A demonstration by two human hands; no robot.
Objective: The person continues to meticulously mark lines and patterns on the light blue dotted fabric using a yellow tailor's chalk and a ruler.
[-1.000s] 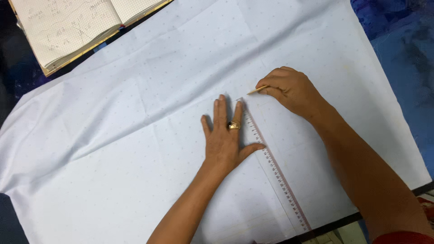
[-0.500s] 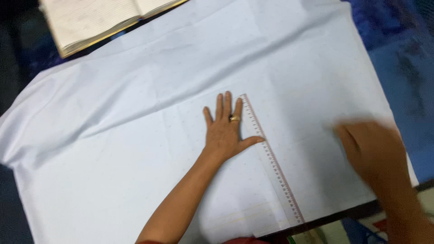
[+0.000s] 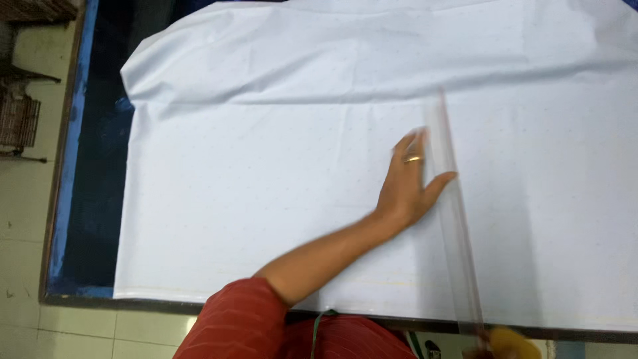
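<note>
Fingers (image 3: pixel 413 147) of the left hand (image 3: pixel 409 183) lie flat and released, pressing a blurred clear ruler (image 3: pixel 458 219) onto white cloth (image 3: pixel 279 186) covering the dark blue-edged worktop (image 3: pixel 93 199) above a pale tiled floor (image 3: pixel 20 219), while the right hand is out of view.

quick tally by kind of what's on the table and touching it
white cloth: 1
clear long ruler: 1
left hand flat on the cloth beside the ruler: 1
gold ring on that hand: 1
dark blue table under the cloth: 1
total: 5
The right hand is not clearly in view.
</note>
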